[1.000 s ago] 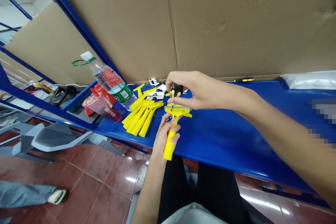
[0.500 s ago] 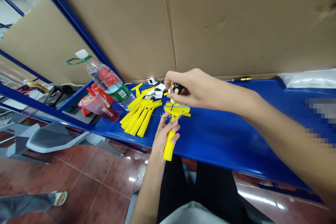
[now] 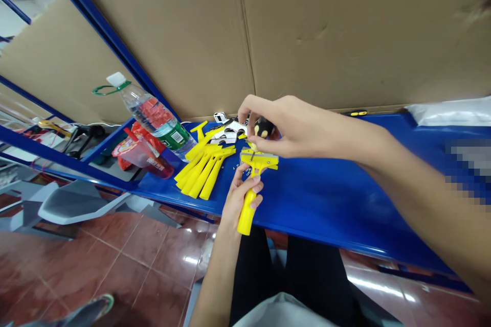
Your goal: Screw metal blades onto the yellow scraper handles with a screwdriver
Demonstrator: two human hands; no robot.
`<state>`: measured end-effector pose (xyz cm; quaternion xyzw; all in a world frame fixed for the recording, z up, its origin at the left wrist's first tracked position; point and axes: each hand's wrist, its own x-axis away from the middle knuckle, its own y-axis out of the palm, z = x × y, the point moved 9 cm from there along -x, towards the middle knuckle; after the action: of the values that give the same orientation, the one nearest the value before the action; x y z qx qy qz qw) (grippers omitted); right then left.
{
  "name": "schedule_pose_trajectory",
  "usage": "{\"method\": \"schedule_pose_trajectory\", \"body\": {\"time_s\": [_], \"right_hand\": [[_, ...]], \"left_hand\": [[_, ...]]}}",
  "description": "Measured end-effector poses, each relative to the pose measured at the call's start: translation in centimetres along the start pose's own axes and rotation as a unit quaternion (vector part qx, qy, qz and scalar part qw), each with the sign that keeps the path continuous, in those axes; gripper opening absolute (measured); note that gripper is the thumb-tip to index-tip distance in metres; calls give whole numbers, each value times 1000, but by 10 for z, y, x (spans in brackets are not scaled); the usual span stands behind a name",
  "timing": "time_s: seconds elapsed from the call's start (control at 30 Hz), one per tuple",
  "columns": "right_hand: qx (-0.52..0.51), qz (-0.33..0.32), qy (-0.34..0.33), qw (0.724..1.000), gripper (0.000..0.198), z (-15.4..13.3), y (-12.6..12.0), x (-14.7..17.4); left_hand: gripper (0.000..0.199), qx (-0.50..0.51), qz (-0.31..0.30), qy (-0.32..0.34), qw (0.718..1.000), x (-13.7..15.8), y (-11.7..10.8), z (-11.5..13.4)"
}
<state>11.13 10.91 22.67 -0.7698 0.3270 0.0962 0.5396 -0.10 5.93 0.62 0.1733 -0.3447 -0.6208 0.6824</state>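
My left hand is wrapped round the handle of a yellow scraper, whose wide head with a grey metal plate points away from me. Above that head, my right hand grips the black and yellow handle of a screwdriver. Its shaft slants down to the scraper's head; my fingers hide part of the handle, and the exact contact of the tip is too small to tell. Left of my hands lies a pile of yellow scraper handles. Tiny metal parts are scattered behind the held scraper.
Silver metal plates lie behind the pile. A water bottle and a red drink cup stand at the left on the blue table. Another screwdriver lies by the cardboard wall. A person's foot shows at lower left.
My right hand has turned slightly about the screwdriver handle, while my left hand keeps the scraper in nearly the same place. The other person's foot has moved lower.
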Motion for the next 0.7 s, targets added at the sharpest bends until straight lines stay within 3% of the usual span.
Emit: {"method": "schedule_pose_trajectory", "body": {"time_s": [0.2, 0.47, 0.7], "right_hand": [[-20, -6, -41, 999, 26, -6, -4, 2], [-38, -45, -38, 998, 32, -2, -1, 6], [-17, -24, -43, 999, 21, 4, -7, 3]], "left_hand": [[67, -5, -6, 5, 1000, -5, -4, -1], [65, 8, 0, 0, 1000, -3, -5, 0], [65, -1, -12, -6, 1000, -1, 1, 0]]}}
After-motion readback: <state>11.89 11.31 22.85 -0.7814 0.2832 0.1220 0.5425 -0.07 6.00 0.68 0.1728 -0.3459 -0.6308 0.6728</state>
